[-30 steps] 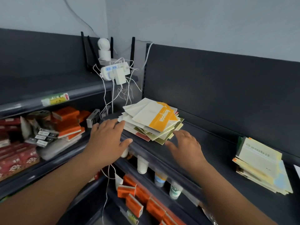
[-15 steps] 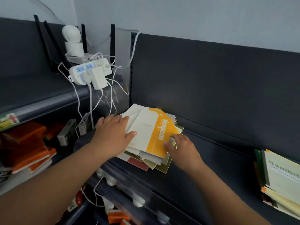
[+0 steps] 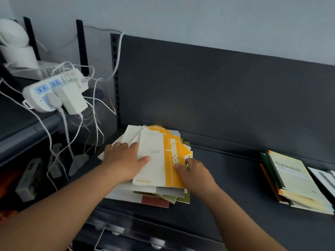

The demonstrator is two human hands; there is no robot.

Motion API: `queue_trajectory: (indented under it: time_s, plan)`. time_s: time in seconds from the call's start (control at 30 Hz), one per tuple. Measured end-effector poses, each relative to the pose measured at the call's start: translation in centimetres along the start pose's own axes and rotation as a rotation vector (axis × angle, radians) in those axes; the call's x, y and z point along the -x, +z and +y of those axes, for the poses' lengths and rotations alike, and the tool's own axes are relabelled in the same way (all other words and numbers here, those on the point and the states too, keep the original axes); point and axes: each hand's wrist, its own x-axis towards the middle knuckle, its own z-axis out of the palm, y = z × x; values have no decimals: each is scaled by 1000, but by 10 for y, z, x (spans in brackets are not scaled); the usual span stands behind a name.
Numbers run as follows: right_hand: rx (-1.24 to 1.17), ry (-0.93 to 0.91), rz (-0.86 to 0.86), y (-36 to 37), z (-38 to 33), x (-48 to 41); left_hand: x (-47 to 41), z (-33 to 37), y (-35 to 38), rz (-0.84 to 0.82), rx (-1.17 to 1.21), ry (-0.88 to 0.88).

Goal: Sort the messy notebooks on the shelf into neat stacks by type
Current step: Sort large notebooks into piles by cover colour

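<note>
A messy pile of notebooks [image 3: 163, 195] lies on the dark shelf [image 3: 226, 196]. On top of it is a white and orange notebook [image 3: 155, 160]. My left hand [image 3: 123, 163] rests flat on the pile's left side, its thumb on the top cover. At the top notebook's right edge my right hand [image 3: 194, 173] has its fingers curled round that edge and its thumb on the orange band. A second stack [image 3: 297, 185] with a pale "Gambit" cover sits at the far right.
A white power strip [image 3: 54, 93] with plugs and hanging cables [image 3: 67, 131] sits on the left shelf, with a white camera [image 3: 14, 44] behind it. The dark back panel [image 3: 217, 96] rises behind the pile. White papers [image 3: 324, 178] lie at the right edge.
Both hands reached forward from the shelf edge onto the pile. The left one settled on its left side and the right one took the top notebook's right edge. The view moved closer.
</note>
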Motion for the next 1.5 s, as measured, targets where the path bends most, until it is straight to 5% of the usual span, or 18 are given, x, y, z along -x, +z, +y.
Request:
queue_trajectory:
  time_s: [0.33, 0.47, 0.6, 0.93, 1.13, 1.5]
  plan:
    - [-213, 138, 67, 4, -10, 3, 11, 18, 0, 72, 182, 192]
    - [-331, 190, 40, 2, -8, 3, 0, 5, -1, 127, 266, 95]
    - [-364, 222, 31, 3, -7, 3, -8, -3, 4, -14, 201, -15]
    - [-441, 231, 81, 5, -6, 3, 9, 17, 14, 56, 281, 230]
    - [-559, 231, 145, 2, -6, 10, 18, 22, 9, 79, 386, 232]
    - [-876, 114, 297, -19, -5, 28, 27, 38, -15, 42, 1429, 51]
